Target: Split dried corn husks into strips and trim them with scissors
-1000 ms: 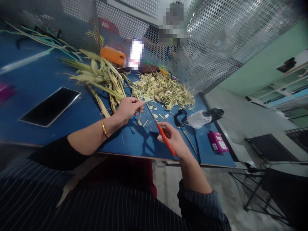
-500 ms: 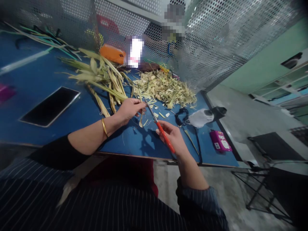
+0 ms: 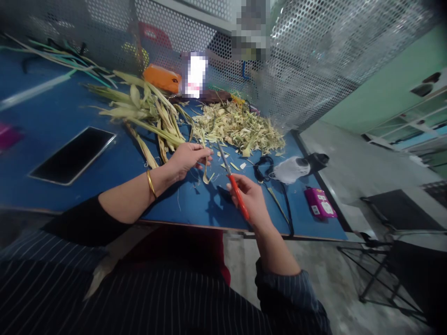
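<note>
My left hand (image 3: 186, 159) pinches a narrow strip of dry husk (image 3: 206, 176) whose curled end hangs below the fingers. Red-handled scissors (image 3: 238, 195) are gripped in my right hand (image 3: 254, 200), their blades pointing up and away, apart from the strip and just right of my left fingertips. Whether the blades are parted is too small to make out. Left of my left hand lies a bundle of long, dry corn husks (image 3: 134, 104). Beyond both hands a heap of pale husk clippings (image 3: 237, 124) spreads over the blue table (image 3: 185, 204).
A dark-screened phone (image 3: 73, 156) lies at the left. A lit, blurred screen (image 3: 196, 74) and an orange packet (image 3: 162, 78) stand near the perforated metal panel (image 3: 223, 58). To the right are a white bundle (image 3: 291, 170), a black cord (image 3: 263, 168) and a magenta packet (image 3: 319, 202).
The scissors' tip has moved right, away from my left fingertips. My left hand stays nearly in place with the husk strip.
</note>
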### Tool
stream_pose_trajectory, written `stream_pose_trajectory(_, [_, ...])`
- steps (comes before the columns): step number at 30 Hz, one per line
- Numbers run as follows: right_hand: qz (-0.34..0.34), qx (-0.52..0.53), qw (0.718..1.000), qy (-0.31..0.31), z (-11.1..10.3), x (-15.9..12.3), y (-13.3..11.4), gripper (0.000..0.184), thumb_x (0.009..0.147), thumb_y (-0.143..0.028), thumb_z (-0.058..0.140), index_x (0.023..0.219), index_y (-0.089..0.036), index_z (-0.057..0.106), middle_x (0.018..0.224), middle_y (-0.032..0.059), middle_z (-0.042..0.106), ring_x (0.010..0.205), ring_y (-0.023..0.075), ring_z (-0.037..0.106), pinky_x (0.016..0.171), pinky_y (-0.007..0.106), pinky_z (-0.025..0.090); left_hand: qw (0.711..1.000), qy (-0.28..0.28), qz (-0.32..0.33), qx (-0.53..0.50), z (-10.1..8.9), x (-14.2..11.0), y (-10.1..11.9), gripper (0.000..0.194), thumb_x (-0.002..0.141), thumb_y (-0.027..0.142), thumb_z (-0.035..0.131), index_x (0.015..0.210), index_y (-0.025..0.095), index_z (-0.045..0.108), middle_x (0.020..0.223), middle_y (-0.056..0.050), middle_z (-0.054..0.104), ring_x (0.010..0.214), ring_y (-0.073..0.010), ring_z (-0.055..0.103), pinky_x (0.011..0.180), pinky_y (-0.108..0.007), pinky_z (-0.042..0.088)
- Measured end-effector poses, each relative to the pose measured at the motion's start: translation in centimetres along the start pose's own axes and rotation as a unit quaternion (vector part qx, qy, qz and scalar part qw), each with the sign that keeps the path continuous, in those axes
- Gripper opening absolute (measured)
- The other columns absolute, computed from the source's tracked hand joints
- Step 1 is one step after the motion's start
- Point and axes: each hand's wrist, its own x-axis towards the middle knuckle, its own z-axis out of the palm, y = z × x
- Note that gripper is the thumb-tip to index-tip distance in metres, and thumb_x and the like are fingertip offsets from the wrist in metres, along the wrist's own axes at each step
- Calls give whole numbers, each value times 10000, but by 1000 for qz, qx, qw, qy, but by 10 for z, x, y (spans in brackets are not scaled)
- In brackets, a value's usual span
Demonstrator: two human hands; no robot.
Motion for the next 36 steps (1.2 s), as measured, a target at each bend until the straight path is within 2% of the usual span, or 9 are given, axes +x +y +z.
stream_pose_trajectory(5, [-77,78,993,50,-8,8,-9,581,664,-477,752,1154,-226,565,734,-46,504,496,67,405,506,253,415,998,-43,-29,-44,-2,-6,11,303,680,402,809,801,132,743,887,-105,737,683,-122,661,527,-190,466])
stream_pose_trajectory(8, [-125,43,991,15,-13,19,-25,605,663,-524,742,1157,-238,542,788,-20,524,600,103,488,621,287,487,997,-52,-39,-44,-3,-9,17,250,725,368,776,846,151,758,943,-90,741,682,-105,656,522,-164,458])
stream_pose_trajectory(12, [-156,-28,986,-61,-14,45,-48,686,627,-629,715,1167,-260,509,872,6,557,795,157,574,726,312,505,997,-65,-39,-33,-4,-9,18,217,766,349,733,882,168,762,969,-82,741,664,-99,656,491,-150,435])
stream_pose_trajectory(14, [-156,-52,983,-78,-15,59,-51,638,623,-596,734,1118,-247,532,831,-10,556,752,141,570,701,300,493,996,-72,-36,-38,-5,-7,17,206,765,346,733,852,161,757,949,-90,739,659,-106,658,470,-153,426])
stream_pose_trajectory(17, [-142,-52,986,-68,-21,75,-43,500,673,-530,719,1035,-222,563,713,-48,527,591,99,525,584,266,450,995,-71,-44,-52,-5,-6,18,159,775,309,722,789,152,744,928,-97,735,664,-115,663,465,-163,443])
stream_pose_trajectory(20, [-131,-62,988,-59,-31,81,-33,468,647,-439,760,1006,-204,572,630,-78,492,503,83,492,510,243,399,994,-62,-53,-69,-5,-7,21,101,768,251,722,756,151,738,883,-94,728,665,-129,667,474,-186,473])
stream_pose_trajectory(24, [-117,-74,986,-88,-38,77,-35,463,622,-376,777,1000,-194,580,632,-78,499,503,87,502,514,248,404,995,-54,-47,-73,-5,-7,22,92,734,208,747,807,152,745,840,-79,718,681,-152,686,501,-213,497])
stream_pose_trajectory(28, [-114,-90,982,-118,-38,71,-40,462,608,-349,783,1003,-202,593,646,-72,505,540,99,516,528,250,406,998,12,-28,-56,-5,-4,17,91,722,184,746,800,144,721,705,-29,686,607,-128,667,528,-220,500])
stream_pose_trajectory(36, [-111,-163,971,-136,-42,72,-33,532,611,-419,819,1056,-183,646,664,-50,523,584,109,491,583,272,418,995,65,15,-75,-7,1,15,113,711,182,765,797,127,717,668,-21,675,597,-122,667,536,-217,481])
